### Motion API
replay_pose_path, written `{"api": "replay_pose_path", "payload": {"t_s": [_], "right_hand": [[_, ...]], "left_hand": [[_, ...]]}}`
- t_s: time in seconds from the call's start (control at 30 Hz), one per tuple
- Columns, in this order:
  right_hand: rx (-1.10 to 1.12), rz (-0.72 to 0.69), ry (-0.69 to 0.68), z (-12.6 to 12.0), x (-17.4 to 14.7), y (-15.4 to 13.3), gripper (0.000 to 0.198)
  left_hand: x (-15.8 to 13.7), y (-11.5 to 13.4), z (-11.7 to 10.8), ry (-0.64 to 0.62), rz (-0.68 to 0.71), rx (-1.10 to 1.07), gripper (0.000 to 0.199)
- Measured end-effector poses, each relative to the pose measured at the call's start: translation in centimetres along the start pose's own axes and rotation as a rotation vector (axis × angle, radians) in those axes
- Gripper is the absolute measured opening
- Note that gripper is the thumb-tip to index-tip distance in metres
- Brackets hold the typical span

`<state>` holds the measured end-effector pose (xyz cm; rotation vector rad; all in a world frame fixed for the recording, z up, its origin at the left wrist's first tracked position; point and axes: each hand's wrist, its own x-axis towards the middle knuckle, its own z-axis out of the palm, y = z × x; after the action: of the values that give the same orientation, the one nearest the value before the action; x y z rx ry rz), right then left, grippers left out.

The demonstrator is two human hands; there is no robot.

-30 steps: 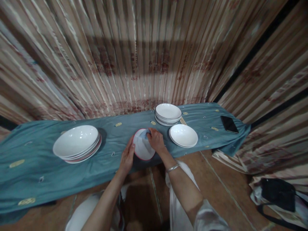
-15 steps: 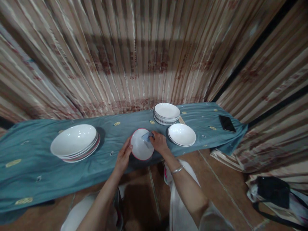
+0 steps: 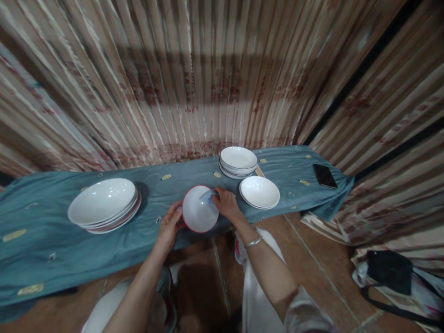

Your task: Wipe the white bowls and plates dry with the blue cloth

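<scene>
A white plate with a red rim (image 3: 197,217) is in front of me at the table's near edge. My left hand (image 3: 170,223) grips its left rim, fingers partly out of sight beneath it. In my right hand (image 3: 225,202) is a bluish cloth (image 3: 208,198), pressed against the plate's upper right inside. To the right sit a small stack of white bowls (image 3: 260,190) and, behind it, a taller stack of dark-rimmed white plates (image 3: 238,158). On the left stands a stack of large white oval dishes (image 3: 104,201), with a red-edged one lower down.
A teal patterned cloth (image 3: 152,185) covers the long narrow table. Near its right end lies a black phone (image 3: 325,175). Pleated curtains (image 3: 208,83) hang close behind. A black bag (image 3: 390,272) rests at lower right beside the tiled floor (image 3: 305,273).
The plate now tilts more toward me, and my left hand has shifted slightly down and left along its rim. The cloth stays on the plate's upper right; the whole view has moved a little.
</scene>
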<state>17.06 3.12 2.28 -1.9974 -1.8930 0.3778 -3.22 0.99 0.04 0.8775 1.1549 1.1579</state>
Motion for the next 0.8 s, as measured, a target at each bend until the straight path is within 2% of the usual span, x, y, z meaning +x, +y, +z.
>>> {"api": "replay_pose_path", "payload": {"t_s": [0.17,0.3,0.57,0.8], "right_hand": [[0.076,-0.148,0.072,0.8,0.7,-0.6,0.031],[0.088,-0.205,0.080,1.3,0.9,-1.2,0.031],[0.096,-0.218,0.104,2.0,1.0,-1.0,0.031],[0.113,-0.085,0.014,1.2,0.6,-0.4,0.030]], "left_hand": [[0.1,0.1,-0.4,0.012,-0.040,-0.007,0.055],[0.0,0.3,-0.6,0.015,-0.063,0.049,0.043],[-0.2,1.3,-0.4,0.027,-0.105,0.078,0.032],[-0.4,1.5,-0.3,0.079,-0.082,-0.011,0.041]]}}
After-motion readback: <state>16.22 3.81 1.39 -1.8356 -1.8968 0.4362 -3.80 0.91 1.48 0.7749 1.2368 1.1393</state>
